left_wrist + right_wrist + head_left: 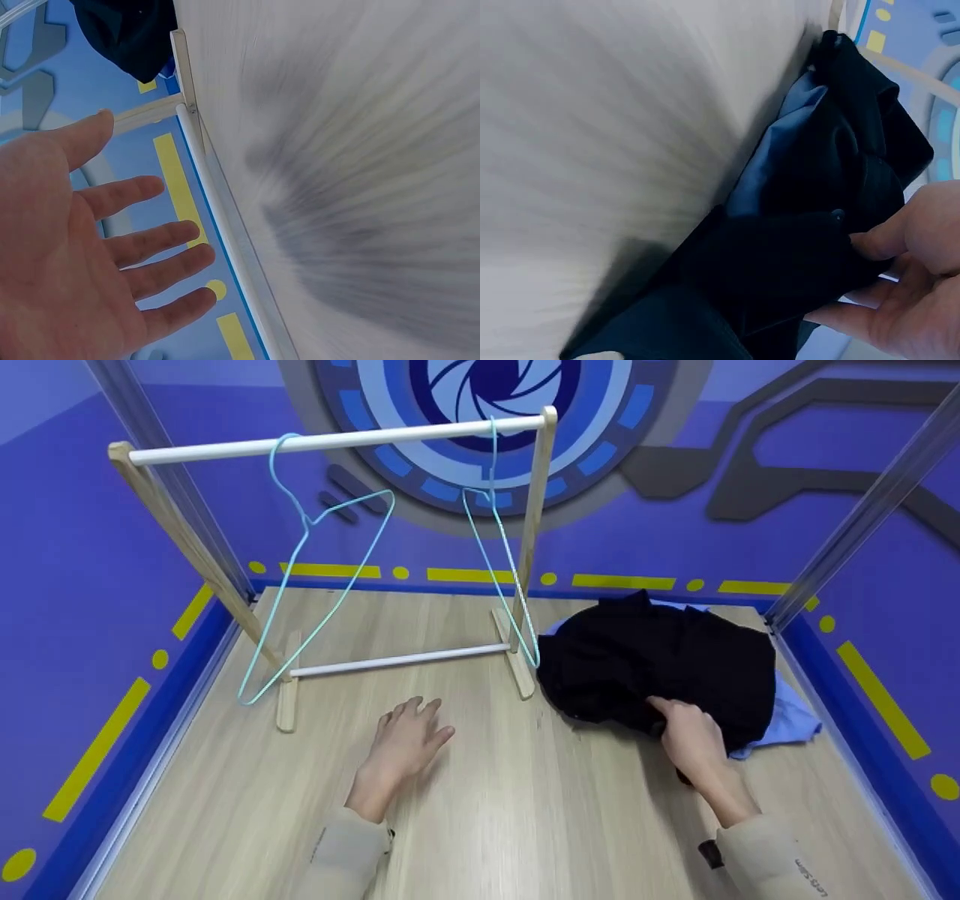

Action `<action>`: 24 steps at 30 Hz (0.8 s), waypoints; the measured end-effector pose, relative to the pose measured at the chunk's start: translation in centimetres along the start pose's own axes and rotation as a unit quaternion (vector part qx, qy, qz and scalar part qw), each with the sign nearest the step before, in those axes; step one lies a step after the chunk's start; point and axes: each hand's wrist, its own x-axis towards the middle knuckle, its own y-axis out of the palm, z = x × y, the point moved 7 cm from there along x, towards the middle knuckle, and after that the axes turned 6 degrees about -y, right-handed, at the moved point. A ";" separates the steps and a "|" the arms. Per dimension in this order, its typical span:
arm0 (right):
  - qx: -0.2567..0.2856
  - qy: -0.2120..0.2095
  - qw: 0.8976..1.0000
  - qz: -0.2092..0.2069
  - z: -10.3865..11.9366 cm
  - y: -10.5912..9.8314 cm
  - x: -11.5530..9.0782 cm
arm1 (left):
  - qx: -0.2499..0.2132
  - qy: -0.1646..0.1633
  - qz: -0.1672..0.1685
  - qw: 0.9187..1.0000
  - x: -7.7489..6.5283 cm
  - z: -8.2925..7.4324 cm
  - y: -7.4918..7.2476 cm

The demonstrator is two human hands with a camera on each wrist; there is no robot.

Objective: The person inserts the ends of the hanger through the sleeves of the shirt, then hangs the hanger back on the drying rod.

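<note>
Black cloth, a folded garment (667, 660), lies in a heap at the right of the table. My right hand (694, 735) pinches its near edge between thumb and fingers; the right wrist view shows the hand (922, 277) with a dark fold and a small button close by. Light blue cloth (793, 712) sticks out from under the black garment. My left hand (405, 742) hovers over the table in front of the rack, fingers spread and holding nothing. In the left wrist view its palm (67, 262) faces the camera.
A wooden rack with a white top rail (337, 439) stands at the back left. Two light blue wire hangers hang from it, one at left (281, 585) and one at right (517, 577). Blue patterned walls (637, 532) enclose the wood-grain table (510, 802).
</note>
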 end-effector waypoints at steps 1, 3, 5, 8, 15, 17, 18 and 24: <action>-0.001 -0.004 1.000 -0.004 0.3 0.0 0.0 | -0.001 0.001 0.001 1.000 -0.1 0.0 0.0; -0.002 -0.015 1.000 -0.011 0.8 -0.1 -0.1 | -0.003 0.001 0.005 1.000 -0.1 -0.2 0.1; -0.002 -0.028 0.999 -0.021 1.2 -0.1 -0.1 | -0.006 0.002 0.008 1.000 -0.2 -0.3 0.1; -0.003 -0.048 0.998 -0.032 2.0 -0.1 -0.1 | -0.009 0.006 0.014 1.000 -0.2 -0.7 0.2; 0.005 -0.072 0.997 -0.027 3.5 0.6 -0.1 | 0.000 0.016 0.022 1.000 -0.3 -1.2 0.7; 0.009 -0.079 0.997 -0.026 3.8 0.8 -0.1 | 0.001 0.019 0.022 1.000 -0.3 -1.3 0.7; 0.010 -0.083 0.996 -0.026 4.0 0.9 -0.1 | 0.001 0.020 0.022 1.000 -0.2 -1.3 0.7; 0.019 -0.107 0.994 -0.026 5.0 1.5 -0.3 | 0.006 0.021 0.024 0.999 -0.3 -1.5 0.8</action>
